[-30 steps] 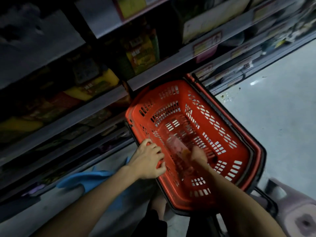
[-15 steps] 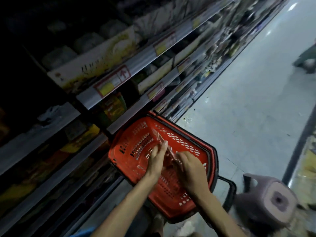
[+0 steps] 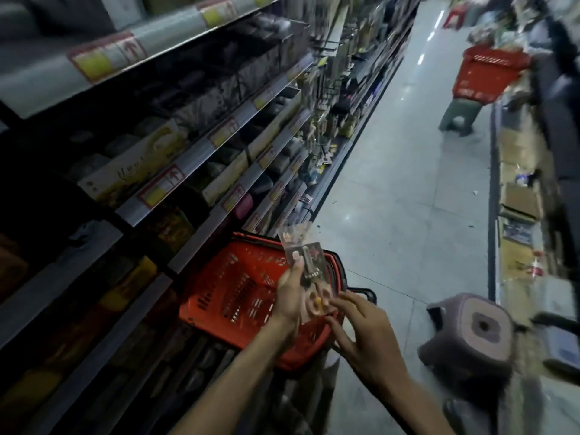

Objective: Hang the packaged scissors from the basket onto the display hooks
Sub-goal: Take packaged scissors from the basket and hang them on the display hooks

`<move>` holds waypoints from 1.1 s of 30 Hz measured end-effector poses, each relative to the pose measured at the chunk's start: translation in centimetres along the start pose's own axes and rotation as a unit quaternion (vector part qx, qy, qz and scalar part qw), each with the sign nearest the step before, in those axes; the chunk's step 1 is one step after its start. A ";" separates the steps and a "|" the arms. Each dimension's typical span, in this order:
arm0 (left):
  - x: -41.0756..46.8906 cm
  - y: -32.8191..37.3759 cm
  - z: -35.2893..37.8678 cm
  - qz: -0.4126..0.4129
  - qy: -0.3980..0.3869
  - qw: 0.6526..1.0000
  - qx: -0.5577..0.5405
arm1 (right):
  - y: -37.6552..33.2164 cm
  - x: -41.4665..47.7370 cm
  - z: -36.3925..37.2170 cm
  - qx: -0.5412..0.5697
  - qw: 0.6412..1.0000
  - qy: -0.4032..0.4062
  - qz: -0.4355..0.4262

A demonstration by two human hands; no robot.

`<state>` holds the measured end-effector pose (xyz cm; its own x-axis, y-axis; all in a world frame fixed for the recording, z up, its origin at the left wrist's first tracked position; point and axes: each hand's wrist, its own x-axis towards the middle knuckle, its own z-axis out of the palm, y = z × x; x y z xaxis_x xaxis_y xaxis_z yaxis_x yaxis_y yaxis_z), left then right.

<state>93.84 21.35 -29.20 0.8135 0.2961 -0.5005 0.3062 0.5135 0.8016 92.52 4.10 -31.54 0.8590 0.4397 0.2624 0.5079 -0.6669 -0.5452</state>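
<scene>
step: carry 1 pack | clear-plastic pack of pink-handled scissors (image 3: pixel 306 262) upright above red plastic mesh basket (image 3: pixel 232 293) | your left hand (image 3: pixel 290 298) grips it, thumb in front; right hand (image 3: pixel 361 328) spread, fingertips touching its lower edge | keep its top edge free for black wire hooks (image 3: pixel 328 45) up the aisle

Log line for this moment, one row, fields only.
stage: pickup | left hand grips scissors pack, held above basket | right hand at pack's lower edge, grip unclear | hung: not yet

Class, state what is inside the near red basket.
Only slotted walls and floor show inside the near red basket; the left hand, right hand and packaged scissors hide its right part.
</scene>
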 end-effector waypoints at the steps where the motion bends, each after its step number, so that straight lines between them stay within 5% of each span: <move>1: -1.4 -0.2 0.8 0.009 -0.020 1.000 0.016 | -0.4 -0.9 -1.4 0.016 0.999 0.029 0.020; 7: -9.2 -0.3 6.6 0.047 -0.147 0.983 0.100 | -2.0 -4.1 -10.7 0.114 0.965 0.183 0.153; 14: -15.5 -0.1 12.9 0.047 -0.311 0.932 0.179 | -2.7 -7.2 -21.0 0.337 0.877 0.252 0.231; 23: -20.5 -1.1 21.7 0.137 -0.471 0.831 0.263 | -3.9 -16.1 -27.1 0.263 0.783 0.465 0.319; 28: -26.3 -4.3 26.0 0.123 -0.550 0.802 0.196 | -6.8 -23.7 -29.6 0.186 0.709 0.572 0.369; 33: -34.8 -10.0 27.0 0.040 -0.668 0.719 0.186 | -12.1 -33.0 -30.4 0.112 0.623 0.659 0.406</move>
<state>75.83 -15.83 -10.94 0.5087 -0.8533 0.1148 0.1411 0.2141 0.9666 60.00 -20.66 -9.41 0.2083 -0.9628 0.1724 -0.0243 -0.1813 -0.9831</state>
